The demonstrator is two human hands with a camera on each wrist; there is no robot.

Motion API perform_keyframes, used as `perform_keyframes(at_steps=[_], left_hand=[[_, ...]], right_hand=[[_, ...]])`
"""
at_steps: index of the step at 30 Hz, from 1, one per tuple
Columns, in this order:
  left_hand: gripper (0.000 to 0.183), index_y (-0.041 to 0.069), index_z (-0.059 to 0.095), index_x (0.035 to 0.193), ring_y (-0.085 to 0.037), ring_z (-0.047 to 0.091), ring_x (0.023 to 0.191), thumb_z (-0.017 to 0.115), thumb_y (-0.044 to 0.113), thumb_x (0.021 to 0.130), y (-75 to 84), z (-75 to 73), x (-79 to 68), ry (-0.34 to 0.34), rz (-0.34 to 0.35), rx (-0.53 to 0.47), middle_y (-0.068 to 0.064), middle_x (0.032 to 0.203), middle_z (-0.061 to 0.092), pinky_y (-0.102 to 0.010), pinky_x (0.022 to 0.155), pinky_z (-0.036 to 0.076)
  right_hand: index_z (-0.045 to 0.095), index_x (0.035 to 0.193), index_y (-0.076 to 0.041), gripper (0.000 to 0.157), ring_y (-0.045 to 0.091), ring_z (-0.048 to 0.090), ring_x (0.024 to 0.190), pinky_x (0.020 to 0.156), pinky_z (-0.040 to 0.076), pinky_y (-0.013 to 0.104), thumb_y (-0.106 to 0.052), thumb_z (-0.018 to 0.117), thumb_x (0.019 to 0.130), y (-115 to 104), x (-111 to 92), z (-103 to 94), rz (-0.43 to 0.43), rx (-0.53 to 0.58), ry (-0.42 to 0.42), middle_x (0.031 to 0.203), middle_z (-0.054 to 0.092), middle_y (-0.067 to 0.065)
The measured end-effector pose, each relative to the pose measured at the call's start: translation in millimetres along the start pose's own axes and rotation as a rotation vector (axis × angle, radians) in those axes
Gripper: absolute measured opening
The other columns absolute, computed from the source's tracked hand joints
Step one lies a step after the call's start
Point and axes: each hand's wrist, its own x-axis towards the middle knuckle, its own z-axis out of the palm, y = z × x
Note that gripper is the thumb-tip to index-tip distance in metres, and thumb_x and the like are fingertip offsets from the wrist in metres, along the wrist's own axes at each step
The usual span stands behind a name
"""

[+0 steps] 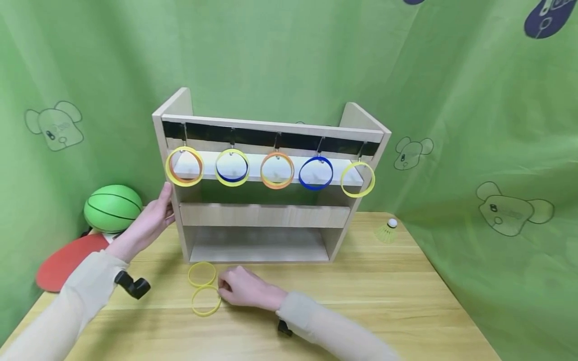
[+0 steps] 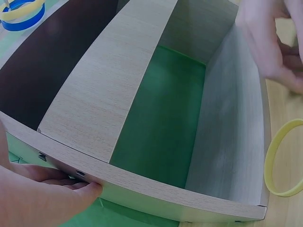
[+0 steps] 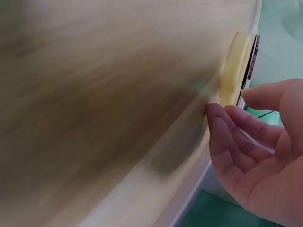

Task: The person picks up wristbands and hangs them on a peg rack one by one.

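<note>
A pale wooden shelf rack (image 1: 266,215) stands on the table, with several rings hanging from hooks along its black strip. The left hand (image 1: 154,220) touches the outer face of its left side panel, thumb pointing up; in the left wrist view the fingers (image 2: 52,189) rest against that panel. Over the table before the rack, the right hand (image 1: 246,288) is beside two yellow rings, the nearer ring (image 1: 205,314) and the farther ring (image 1: 201,263). In the right wrist view, its thumb and fingertips (image 3: 215,111) stand apart around the near end of a yellow ring (image 3: 234,66).
Left of the rack lie a green ball (image 1: 113,208) and a red table tennis bat (image 1: 67,263). A shuttlecock (image 1: 387,231) lies at the right. Green curtain (image 1: 280,55) hangs behind and along both sides of the wooden table (image 1: 384,296).
</note>
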Motion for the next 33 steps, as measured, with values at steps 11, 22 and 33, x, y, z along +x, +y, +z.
perform_keyframes(at_steps=[11,22,33], left_hand=[[0.096,-0.005,-0.005,0.155,-0.044,0.001,0.153,0.016,0.069,0.098,2.6,1.5,2.5,-0.008,0.013,0.000,-0.030,0.163,-0.003,-0.055,0.127,0.003],[0.095,-0.005,-0.007,0.155,-0.045,-0.001,0.153,0.015,0.068,0.099,2.3,3.0,1.9,-0.008,0.009,-0.013,-0.031,0.163,-0.005,-0.056,0.127,0.001],[0.095,-0.004,-0.008,0.155,-0.045,-0.002,0.152,0.016,0.068,0.098,0.0,1.2,-0.8,-0.008,0.009,-0.029,-0.031,0.163,-0.005,-0.055,0.126,0.000]], right_hand=[[0.070,0.085,-0.012,0.003,-0.004,0.043,0.059,0.051,0.035,0.001,-0.013,0.072,0.087,-1.9,10.8,7.1,0.071,-0.042,-0.015,0.076,0.063,-0.006],[0.070,0.086,-0.010,0.007,-0.002,0.054,0.065,0.057,0.041,-0.001,-0.004,0.066,0.088,1.5,-3.4,-19.6,0.026,-0.005,0.072,0.081,0.072,0.000],[0.069,0.088,-0.007,0.005,0.010,0.068,0.074,0.065,0.053,0.005,-0.003,0.069,0.086,17.6,-47.0,-90.7,-0.042,-0.065,0.299,0.083,0.070,0.004]])
